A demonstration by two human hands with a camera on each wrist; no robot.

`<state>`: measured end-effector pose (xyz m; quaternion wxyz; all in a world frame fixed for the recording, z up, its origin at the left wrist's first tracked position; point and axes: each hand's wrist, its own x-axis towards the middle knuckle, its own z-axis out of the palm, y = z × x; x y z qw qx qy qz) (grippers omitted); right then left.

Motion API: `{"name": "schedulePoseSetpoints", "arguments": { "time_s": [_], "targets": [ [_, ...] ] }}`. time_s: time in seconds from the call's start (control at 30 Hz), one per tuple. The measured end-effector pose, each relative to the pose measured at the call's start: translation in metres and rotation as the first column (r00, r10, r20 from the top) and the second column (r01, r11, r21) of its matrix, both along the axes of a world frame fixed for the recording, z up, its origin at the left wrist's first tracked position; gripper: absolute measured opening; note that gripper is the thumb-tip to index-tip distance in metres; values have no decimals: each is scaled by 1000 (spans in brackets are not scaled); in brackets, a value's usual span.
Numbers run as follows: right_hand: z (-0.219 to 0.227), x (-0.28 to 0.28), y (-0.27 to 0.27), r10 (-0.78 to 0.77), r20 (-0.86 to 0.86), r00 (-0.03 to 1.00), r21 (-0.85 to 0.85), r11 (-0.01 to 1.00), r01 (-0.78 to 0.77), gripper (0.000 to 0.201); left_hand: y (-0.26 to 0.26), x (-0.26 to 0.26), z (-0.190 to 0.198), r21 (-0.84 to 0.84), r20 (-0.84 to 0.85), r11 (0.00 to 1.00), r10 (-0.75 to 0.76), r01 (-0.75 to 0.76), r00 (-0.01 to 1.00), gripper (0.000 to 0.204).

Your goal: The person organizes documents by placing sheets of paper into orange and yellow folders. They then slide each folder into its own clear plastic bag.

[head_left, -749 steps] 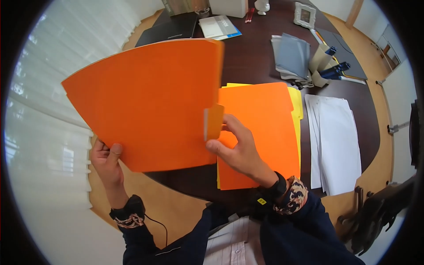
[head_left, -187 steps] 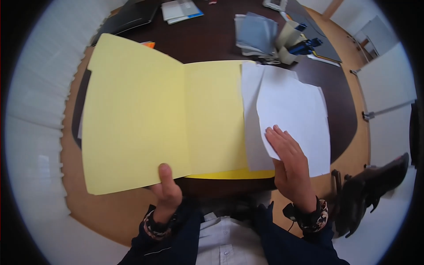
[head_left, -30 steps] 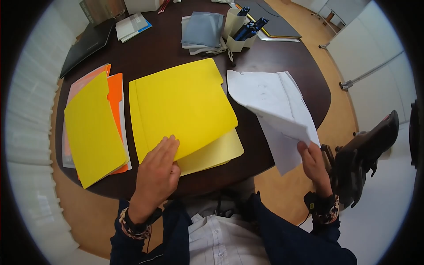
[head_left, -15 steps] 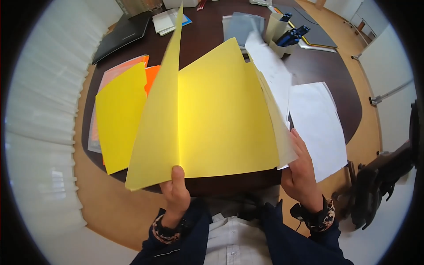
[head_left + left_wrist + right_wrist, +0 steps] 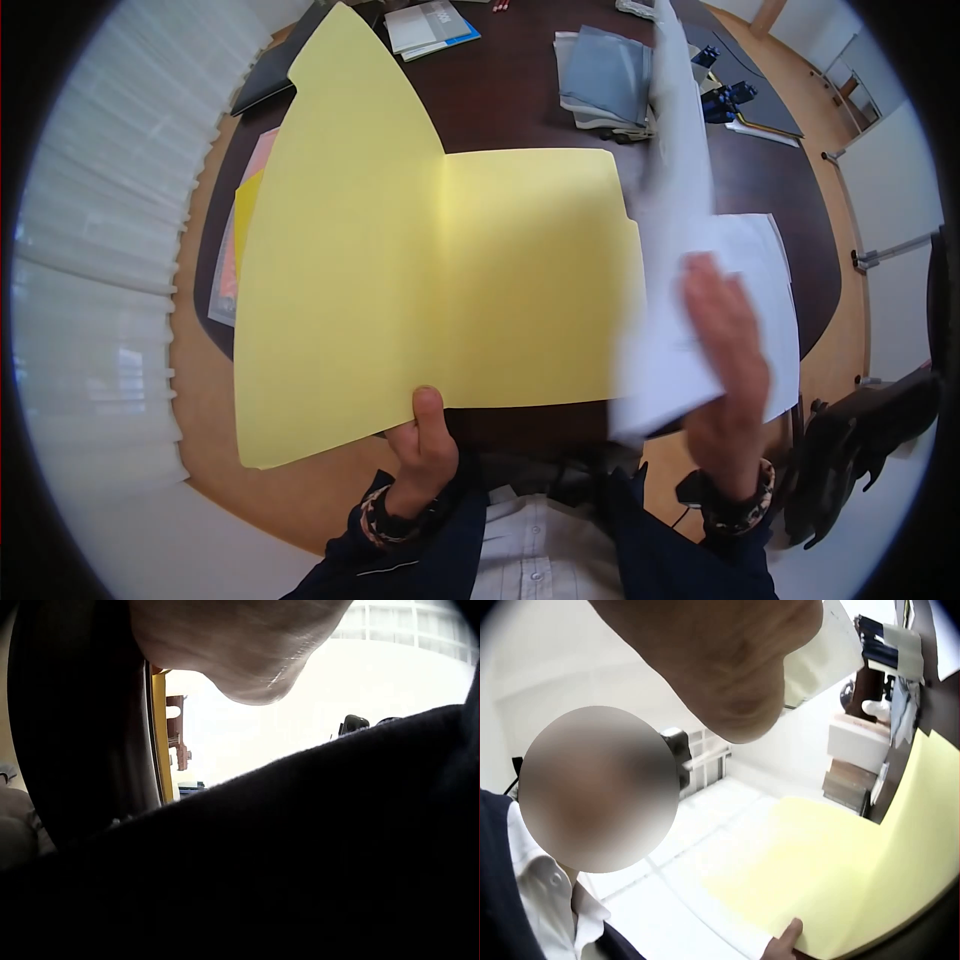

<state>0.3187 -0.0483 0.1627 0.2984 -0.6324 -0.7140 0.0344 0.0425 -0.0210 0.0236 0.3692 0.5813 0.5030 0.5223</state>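
Folder, pale yellow, fills the middle of the head view and lies fully open, its left leaf lifted toward the upper left of the frame. The left hand pinches it at the lower edge, near the fold, with the thumb on the inside face. Half a second ago the folder was only partly open, with the leaves standing up like a tent; now both leaves are spread wide. At the right of the frame the right hand is blurred by motion; it seems to grip white sheets, which now stand at the right edge of the folder. This suggests that the papers are on the way into the open folder. More white paper lies on the dark table at the right, and other coloured folders show at the left behind the lifted leaf.

In the left wrist view almost all is dark sleeve; only a thin yellow edge of the folder is seen at the left, and the fingers cannot be judged here.

In the right wrist view the open folder occupies the lower right, with the thumb of the left hand on its lower edge. The right hand is at the top, with paper beside it.
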Motion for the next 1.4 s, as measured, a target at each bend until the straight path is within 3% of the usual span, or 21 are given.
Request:
{"name": "schedulePoseSetpoints", "arguments": {
  "time_s": [0.03,0.13,0.3,0.4,0.47,0.67,0.73,0.83,0.87,0.9,0.97,1.0,1.03,1.07,1.1,1.13,1.17,1.2,1.23,1.3,1.4],
  "targets": [
    [-11,-7,5,60,19,998,-141,988,-57,63,1,-3,-3,-17,-3,999,-37,37,999,28],
    [-56,-32,15,196,44,980,-283,943,-176,70,5,4,4,88,37,996,-14,11,999,28],
    [-78,-47,16,260,125,957,-318,924,-210,67,2,-2,1,72,7,996,-54,53,999,38],
    [-71,-50,18,258,102,961,-363,909,-206,60,2,-4,-7,62,0,995,-81,81,997,38],
    [-70,-52,20,259,-8,966,-360,901,-244,64,3,-6,-9,64,-6,992,-110,111,994,39],
    [-72,-57,21,236,0,972,-329,918,-222,66,0,-1,7,23,-14,997,-79,79,997,36],
    [-73,-57,21,234,2,972,-325,920,-221,64,-3,-6,7,-45,-110,986,-163,159,980,36],
    [-73,-56,20,234,9,972,-323,921,-219,61,-1,-2,15,-116,-48,970,-222,215,974,43],
    [-73,-56,21,242,11,970,-325,919,-225,60,5,1,12,-32,-33,974,-224,223,974,47],
    [-73,-55,21,254,9,967,-319,917,-238,60,7,-1,17,-76,-136,963,-269,260,954,51],
    [-77,-52,20,275,36,961,-303,919,-251,57,18,5,24,88,-222,945,-290,315,931,56],
    [-79,-48,18,257,-92,962,-295,916,-273,56,20,6,24,107,-304,940,-280,325,911,60],
    [-78,-35,9,354,-184,917,-232,891,-390,51,21,7,28,76,-410,941,-273,331,870,66],
    [-98,-26,-9,74,-560,825,-363,873,-325,46,21,8,32,43,-433,939,-291,342,853,70],
    [-112,-11,-14,310,-128,942,-79,944,-321,44,20,8,35,8,-454,935,-314,356,834,75],
    [-118,-1,-17,252,-6,968,-56,966,-252,44,20,8,40,9,-455,935,-311,354,834,75],
    [-113,9,-17,61,-142,988,-125,989,-79,45,20,9,46,-22,-480,927,-339,375,809,77],
    [-91,16,-3,-134,-408,903,-285,958,14,35,19,10,50,-56,-502,917,-368,395,783,79],
    [-77,19,3,-245,-543,803,-210,966,153,35,19,10,53,-58,-499,917,-369,395,784,79],
    [-76,48,-5,-368,-409,835,-63,924,376,40,20,10,56,-109,-535,902,-408,418,740,79],
    [-66,47,-17,-379,-395,837,-87,922,377,41,24,8,58,-142,-507,908,-409,395,759,77]
  ]
}}
